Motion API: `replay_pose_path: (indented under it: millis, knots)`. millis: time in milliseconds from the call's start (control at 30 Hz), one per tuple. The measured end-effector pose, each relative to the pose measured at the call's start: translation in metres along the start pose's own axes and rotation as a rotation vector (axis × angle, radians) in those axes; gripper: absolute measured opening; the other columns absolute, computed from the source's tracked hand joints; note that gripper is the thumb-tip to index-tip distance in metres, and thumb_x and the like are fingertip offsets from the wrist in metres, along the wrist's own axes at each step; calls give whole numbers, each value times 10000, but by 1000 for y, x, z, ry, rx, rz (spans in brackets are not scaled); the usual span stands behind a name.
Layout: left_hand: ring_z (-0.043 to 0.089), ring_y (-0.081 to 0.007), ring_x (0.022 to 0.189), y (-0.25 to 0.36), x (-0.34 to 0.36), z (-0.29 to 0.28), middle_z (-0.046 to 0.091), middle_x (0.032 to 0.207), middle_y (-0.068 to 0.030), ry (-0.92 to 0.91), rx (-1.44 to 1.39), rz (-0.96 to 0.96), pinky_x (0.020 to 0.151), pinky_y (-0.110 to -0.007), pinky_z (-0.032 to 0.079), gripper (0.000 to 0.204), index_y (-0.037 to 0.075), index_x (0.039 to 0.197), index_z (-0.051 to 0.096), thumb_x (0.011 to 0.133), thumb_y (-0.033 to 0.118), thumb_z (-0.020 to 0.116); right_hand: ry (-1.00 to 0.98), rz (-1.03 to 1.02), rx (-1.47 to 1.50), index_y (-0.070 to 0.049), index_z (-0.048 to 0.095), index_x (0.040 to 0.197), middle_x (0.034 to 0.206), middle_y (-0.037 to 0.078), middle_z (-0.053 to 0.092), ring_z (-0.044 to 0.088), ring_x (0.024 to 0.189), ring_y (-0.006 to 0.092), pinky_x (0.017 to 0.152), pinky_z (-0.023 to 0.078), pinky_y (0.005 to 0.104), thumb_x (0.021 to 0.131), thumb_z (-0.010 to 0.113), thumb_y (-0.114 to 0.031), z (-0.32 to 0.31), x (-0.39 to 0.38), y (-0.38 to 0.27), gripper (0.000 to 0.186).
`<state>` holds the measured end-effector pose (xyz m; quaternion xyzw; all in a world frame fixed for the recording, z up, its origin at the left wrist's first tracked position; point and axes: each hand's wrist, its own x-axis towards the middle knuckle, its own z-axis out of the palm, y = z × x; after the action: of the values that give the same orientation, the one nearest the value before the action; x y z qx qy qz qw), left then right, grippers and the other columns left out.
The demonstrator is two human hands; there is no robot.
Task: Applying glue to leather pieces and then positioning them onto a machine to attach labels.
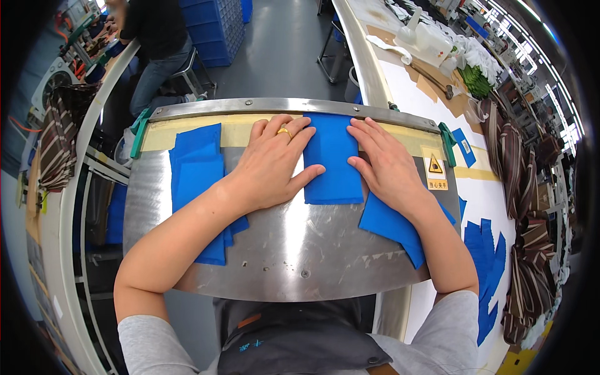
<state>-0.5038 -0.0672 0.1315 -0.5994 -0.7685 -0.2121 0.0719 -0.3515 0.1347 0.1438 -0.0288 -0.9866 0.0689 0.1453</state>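
A rectangular blue fabric piece point(333, 164) lies flat on the metal plate point(281, 250), its far edge up against the steel bar point(300, 106). My left hand point(275, 159) rests on its left side, fingers stretched out and thumb on the fabric; a ring shows on one finger. My right hand point(387, 162) lies flat along the right side of the piece, fingertips at its edge. Left of my left hand is a loose stack of blue fabric pieces point(197, 178), partly under my forearm. More blue fabric point(390, 225) lies partly hidden beneath my right wrist.
Green clamps point(139, 134) sit at both ends of the bar. A warning sticker point(434, 165) marks the plate's right side. On the white table to the right are blue strips point(484, 269) and striped brown cloth point(528, 275). A person point(159, 50) sits at far left near blue crates point(212, 31).
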Motion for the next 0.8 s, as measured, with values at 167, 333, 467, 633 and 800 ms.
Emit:
replay_pose_path:
  millis: [167,333,467,633,800]
  knots:
    - [380,-381,1358,2,0,2,492,1434,-186,33,3,13,1134,-476,273,603,-9,1345,560,912,395,674,2,-1,-6,-48,547,1356,1479,115,502,420,1412,309,1142,366,437,974,612,-291,1,-2,1,457]
    - [374,-384,1354,2,0,2,494,1414,-183,32,3,18,1132,-484,275,596,-7,1334,566,907,391,684,19,-18,-32,-42,564,1348,1453,129,508,411,1412,322,1138,377,437,963,630,-278,-1,-1,-1,456]
    - [374,-383,1351,3,0,0,493,1410,-186,30,1,4,1127,-483,282,589,-5,1316,576,898,393,693,23,4,-7,-24,592,1323,1385,154,525,416,1390,348,1120,405,437,952,649,-266,-5,-1,-6,446]
    - [382,-383,1334,2,0,-1,499,1373,-180,16,-15,-3,1118,-485,295,597,-12,1311,576,887,388,706,58,-6,11,-20,602,1301,1311,153,532,452,1331,356,1079,434,439,933,667,-231,-2,0,-7,430]
    - [392,-395,1326,4,1,-4,524,1325,-212,11,-42,5,1098,-493,316,623,-59,1286,593,901,421,690,54,11,70,-11,609,1274,1261,143,532,484,1266,354,1047,447,436,911,684,-199,-6,0,-11,416]
